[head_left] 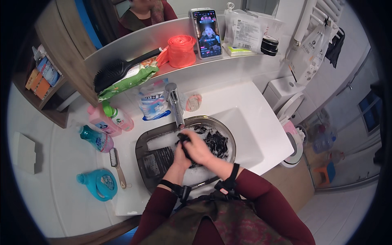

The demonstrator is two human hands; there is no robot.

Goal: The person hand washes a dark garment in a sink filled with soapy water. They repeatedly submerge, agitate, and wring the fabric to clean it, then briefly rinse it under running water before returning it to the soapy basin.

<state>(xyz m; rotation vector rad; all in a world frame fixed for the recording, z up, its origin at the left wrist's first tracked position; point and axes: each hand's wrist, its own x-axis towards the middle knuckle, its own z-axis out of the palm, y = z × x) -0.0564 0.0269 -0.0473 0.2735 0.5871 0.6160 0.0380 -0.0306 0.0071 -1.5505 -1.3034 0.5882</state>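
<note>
Both hands are together above a dark translucent basin [141,141] set in the white sink. My right hand [197,148] is closed around a bunched piece of black cloth [184,141]. Pressed against the same bunch from the left, my left hand [181,158] is also closed on it. More black cloth [216,143] lies crumpled in the foamy water on the basin's right side. A ribbed washboard panel [160,160] forms the left part of the basin. The chrome faucet [174,104] reaches over the far rim, just beyond my hands.
Left of the basin lie a scrub brush [117,167], a turquoise detergent jug [100,184] and a teal-capped bottle [97,139]. Behind stand a pink bottle [103,119] and a detergent bag [153,104]. The shelf above bears a hairbrush [112,73], a red bag roll [182,51] and a phone [207,34].
</note>
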